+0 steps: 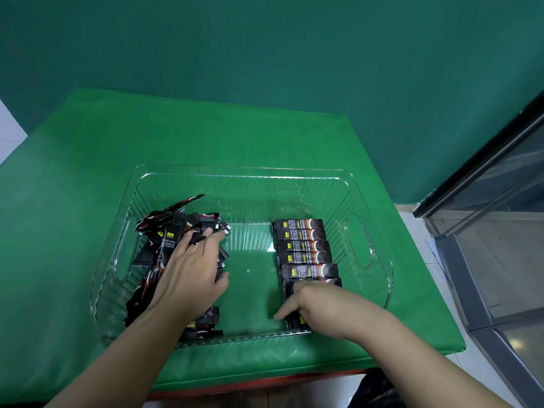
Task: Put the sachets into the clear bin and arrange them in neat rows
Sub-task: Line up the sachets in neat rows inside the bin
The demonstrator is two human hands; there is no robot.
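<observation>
Bin: left hand flat on loose sachet pile; right hand pinching row near end.

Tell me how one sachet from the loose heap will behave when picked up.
A sachet looks thin and flat, so probably light and a little bendy. Its glossy wrapper may slip. In the heap under the left hand, neighbours would likely shift too.
</observation>
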